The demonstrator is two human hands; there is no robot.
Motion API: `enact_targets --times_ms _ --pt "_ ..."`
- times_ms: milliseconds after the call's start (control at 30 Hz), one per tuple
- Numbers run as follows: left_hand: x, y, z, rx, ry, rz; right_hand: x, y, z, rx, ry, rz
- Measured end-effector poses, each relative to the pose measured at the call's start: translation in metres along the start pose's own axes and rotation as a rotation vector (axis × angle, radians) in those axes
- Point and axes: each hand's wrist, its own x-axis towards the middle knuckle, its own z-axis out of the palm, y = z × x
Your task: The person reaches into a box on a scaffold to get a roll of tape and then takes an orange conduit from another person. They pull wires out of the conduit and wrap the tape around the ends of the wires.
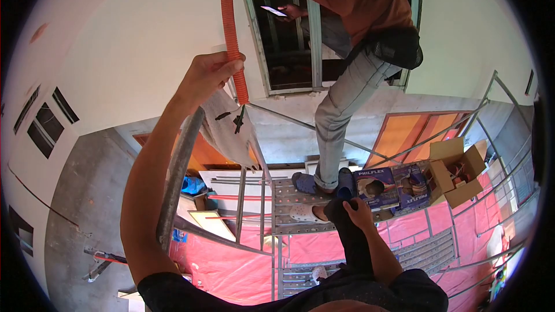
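Observation:
My left hand (215, 72) is raised and closed around an orange corrugated conduit (230, 23) near its lower end. The conduit runs up along the white wall and out of the top of the view. Just below its lower end, short dark wire ends or strips (238, 120) hang. Lower down, my right hand (361, 214) rests on the knee of my dark trousers (354, 237). Its thumb and fingers are apart over the cloth, and I see no object in it.
Another person (361, 23) sits in the window frame (314, 29), holding a lit phone (273, 10), one foot on the scaffold platform (283, 208). PHILFLEX boxes (377, 189) and an open cardboard box (457, 170) stand there. A scaffold pipe (180, 179) slants beside my left arm. Pink sheeting (231, 271) lies below.

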Motion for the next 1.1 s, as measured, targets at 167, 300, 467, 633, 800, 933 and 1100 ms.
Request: enact_targets --times_ms 167,300,467,633,800,933,1100 --pt "0.000 0.000 0.000 -0.012 0.000 -0.008 0.005 0.013 0.005 -0.063 -0.001 0.005" --pt "0.001 -0.001 0.000 -0.016 -0.002 -0.007 0.004 0.007 0.001 -0.041 -0.025 0.027" --pt "0.000 0.000 0.000 -0.013 -0.001 0.001 0.003 0.004 0.000 -0.042 -0.017 0.029" --pt "0.001 -0.001 -0.001 0.010 0.007 -0.002 0.006 0.016 0.006 -0.039 -0.016 0.012" --pt "0.001 0.000 -0.001 0.008 0.007 0.000 0.006 0.017 0.006 -0.050 -0.005 -0.001" --pt "0.001 -0.001 -0.001 -0.006 -0.009 0.015 0.006 0.018 0.007 -0.057 -0.004 0.000" --pt "0.000 0.000 -0.001 0.004 0.010 -0.011 0.006 0.015 0.005 -0.063 -0.023 0.029"
